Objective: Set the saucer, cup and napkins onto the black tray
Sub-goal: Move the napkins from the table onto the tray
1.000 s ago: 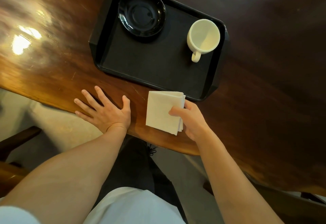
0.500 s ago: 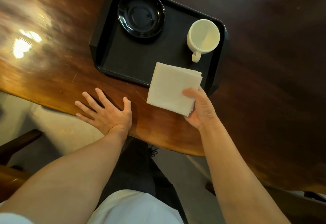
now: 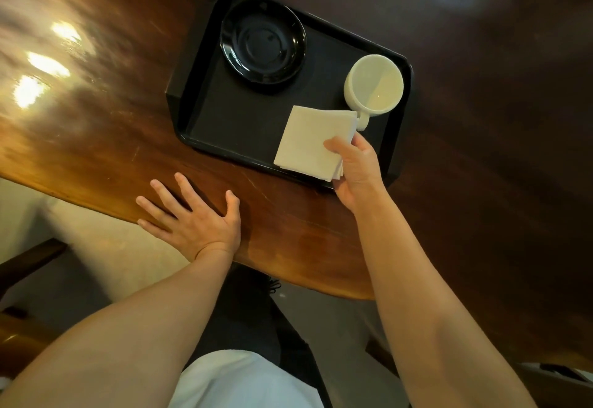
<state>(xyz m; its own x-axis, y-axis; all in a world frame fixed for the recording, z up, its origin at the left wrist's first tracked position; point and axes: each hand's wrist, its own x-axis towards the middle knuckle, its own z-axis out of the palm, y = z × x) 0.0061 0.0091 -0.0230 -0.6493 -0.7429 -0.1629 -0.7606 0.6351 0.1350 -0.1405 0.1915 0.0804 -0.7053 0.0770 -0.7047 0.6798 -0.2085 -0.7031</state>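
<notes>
A black tray (image 3: 231, 125) lies on the wooden table. A black saucer (image 3: 262, 43) sits in its far left corner, and a white cup (image 3: 373, 85) stands upright at its right side with the handle toward me. My right hand (image 3: 354, 170) grips a stack of white folded napkins (image 3: 309, 143) by the right edge, over the tray's near right part, just beside the cup handle. Whether the napkins touch the tray floor I cannot tell. My left hand (image 3: 195, 221) rests flat with fingers spread on the table near its front edge, holding nothing.
The glossy brown table (image 3: 96, 118) has a curved front edge just under my left wrist. Below it are the pale floor (image 3: 122, 253) and a dark wooden chair part (image 3: 29, 260) at the lower left.
My right hand has carried the napkins from the table in front of the tray up and over the tray's near rim, toward the cup. The left hand has stayed put.
</notes>
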